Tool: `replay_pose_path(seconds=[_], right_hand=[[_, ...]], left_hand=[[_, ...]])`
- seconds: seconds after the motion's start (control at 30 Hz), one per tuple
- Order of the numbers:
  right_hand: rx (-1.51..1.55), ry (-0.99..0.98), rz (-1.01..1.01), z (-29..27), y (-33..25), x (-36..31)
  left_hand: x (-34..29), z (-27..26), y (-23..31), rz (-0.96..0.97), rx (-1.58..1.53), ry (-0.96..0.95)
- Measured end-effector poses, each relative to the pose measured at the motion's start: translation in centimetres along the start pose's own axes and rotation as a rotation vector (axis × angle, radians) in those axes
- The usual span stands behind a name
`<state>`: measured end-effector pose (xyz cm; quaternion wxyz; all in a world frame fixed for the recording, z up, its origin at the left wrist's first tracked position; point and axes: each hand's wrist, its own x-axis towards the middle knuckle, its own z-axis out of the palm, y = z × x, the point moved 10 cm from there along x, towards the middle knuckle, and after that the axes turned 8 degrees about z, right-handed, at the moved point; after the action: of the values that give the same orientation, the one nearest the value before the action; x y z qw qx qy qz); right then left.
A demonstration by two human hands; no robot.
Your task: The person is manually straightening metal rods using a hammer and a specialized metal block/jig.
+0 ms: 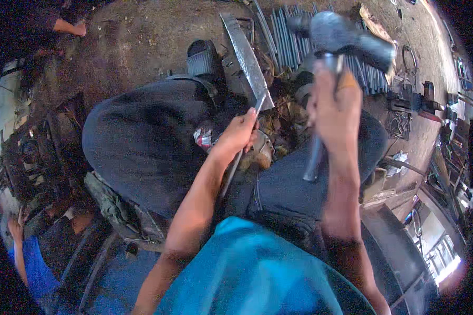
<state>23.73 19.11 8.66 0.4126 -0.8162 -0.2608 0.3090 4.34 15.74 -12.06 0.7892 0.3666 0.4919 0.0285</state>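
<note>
Hammer (347, 39) in right hand (337, 102), rod (232, 172) in left (239, 134).

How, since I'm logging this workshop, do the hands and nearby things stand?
Left hand: closed around thin rod
Right hand: closed around hammer
Hammer: held, motion-blurred
Thin rod: slanted, tip at the metal strip
Metal strip: apart from hammer
Piled rods: side by side

Silver blade (245, 58) — slanting, thin rod (231, 173) at its near end; grey hammer (335, 39) — blurred.
</note>
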Motion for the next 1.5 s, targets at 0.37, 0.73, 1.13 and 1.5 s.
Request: replay_pose_path(seconds=[0.37,0.73,1.13,1.5], right_hand=[[-0.395,-0.085,-0.002,4.9,11.2,-2.9],[0.149,0.209,-0.001,-5.4,-3.2,-4.2],[-0.106,0.012,-0.124,0.6,0.7,-1.0],[-0.316,-0.111,0.029,5.4,11.2,-2.8]], left_hand=[[1.2,-0.6,2.6,0.275,0.413,0.201],[0.5,-0.9,3.3,0.442,0.628,0.222],[0.8,0.4,2.2,0.217,0.420,0.119],[2.2,0.5,0.2,0.400,0.375,0.075]])
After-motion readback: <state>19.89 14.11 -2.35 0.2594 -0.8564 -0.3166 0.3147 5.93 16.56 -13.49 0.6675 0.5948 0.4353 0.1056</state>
